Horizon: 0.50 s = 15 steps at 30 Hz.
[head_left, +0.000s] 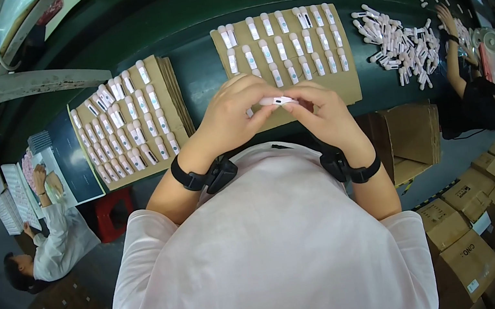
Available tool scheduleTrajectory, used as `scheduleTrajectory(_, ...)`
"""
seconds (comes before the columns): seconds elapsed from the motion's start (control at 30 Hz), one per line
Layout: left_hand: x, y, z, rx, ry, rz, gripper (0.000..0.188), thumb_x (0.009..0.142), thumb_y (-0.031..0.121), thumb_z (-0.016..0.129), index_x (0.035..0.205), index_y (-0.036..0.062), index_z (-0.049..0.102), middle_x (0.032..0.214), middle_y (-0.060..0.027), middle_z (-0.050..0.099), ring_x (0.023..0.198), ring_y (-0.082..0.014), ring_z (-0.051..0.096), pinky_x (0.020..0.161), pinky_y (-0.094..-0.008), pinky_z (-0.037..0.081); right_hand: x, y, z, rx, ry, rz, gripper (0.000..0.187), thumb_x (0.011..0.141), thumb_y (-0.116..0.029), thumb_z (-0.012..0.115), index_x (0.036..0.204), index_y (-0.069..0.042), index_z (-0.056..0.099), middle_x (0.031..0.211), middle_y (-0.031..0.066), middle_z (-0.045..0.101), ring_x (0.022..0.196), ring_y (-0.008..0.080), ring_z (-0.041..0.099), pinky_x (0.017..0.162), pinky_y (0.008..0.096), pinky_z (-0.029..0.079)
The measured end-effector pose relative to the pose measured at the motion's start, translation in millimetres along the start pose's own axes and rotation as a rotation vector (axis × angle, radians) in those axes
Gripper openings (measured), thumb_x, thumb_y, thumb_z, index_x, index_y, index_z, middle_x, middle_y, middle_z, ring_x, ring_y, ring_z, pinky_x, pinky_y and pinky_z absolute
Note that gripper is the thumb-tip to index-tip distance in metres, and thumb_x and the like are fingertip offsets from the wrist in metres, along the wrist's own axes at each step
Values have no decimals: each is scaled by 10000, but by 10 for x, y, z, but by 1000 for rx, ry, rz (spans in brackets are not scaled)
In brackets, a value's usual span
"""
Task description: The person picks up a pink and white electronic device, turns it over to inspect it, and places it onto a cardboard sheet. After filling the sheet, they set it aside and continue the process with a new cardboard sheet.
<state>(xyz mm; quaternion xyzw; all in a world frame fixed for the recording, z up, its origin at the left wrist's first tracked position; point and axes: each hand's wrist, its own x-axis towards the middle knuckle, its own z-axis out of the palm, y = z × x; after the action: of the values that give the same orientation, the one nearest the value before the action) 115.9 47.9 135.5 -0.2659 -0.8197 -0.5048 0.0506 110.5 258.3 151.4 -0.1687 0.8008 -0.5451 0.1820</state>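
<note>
Between my two hands is a small white and pale pink handheld device (pixel 278 101) with a dark window on its side. My left hand (pixel 238 107) pinches its left end, and the fingers of my right hand (pixel 321 107) close on its right end. Both hands hover over the near edge of a cardboard sheet (pixel 351 78). Rows of similar devices (pixel 281 48) lie on that sheet, some of them partly hidden behind my hands.
Left of me, a stack of cardboard sheets (pixel 174 95) carries more rows of devices. A loose heap of devices (pixel 402 43) lies to the right. One co-worker (pixel 58 235) sits at left, another (pixel 480 96) reaches in at right. An open carton (pixel 411 137) stands below the bench.
</note>
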Motion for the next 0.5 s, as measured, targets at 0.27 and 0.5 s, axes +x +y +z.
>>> scheduleTrajectory(0.27,-583,-720,334,-96,124,-630,138,797,111,727,872,16,661,796,-123,645,729,-263,619,692,-327,496,39,969,439,-127,-95,280,154,807,-98,692,886,14,623,720,95,616,642,196,597,598,319,477)
scheduleTrajectory(0.5,-757,-800,576,217,-280,-924,347,838,391,641,788,49,676,749,-116,680,725,-313,659,652,-401,516,43,1417,756,-515,-52,279,232,809,-191,680,827,6,560,742,198,627,727,381,623,661,464,496)
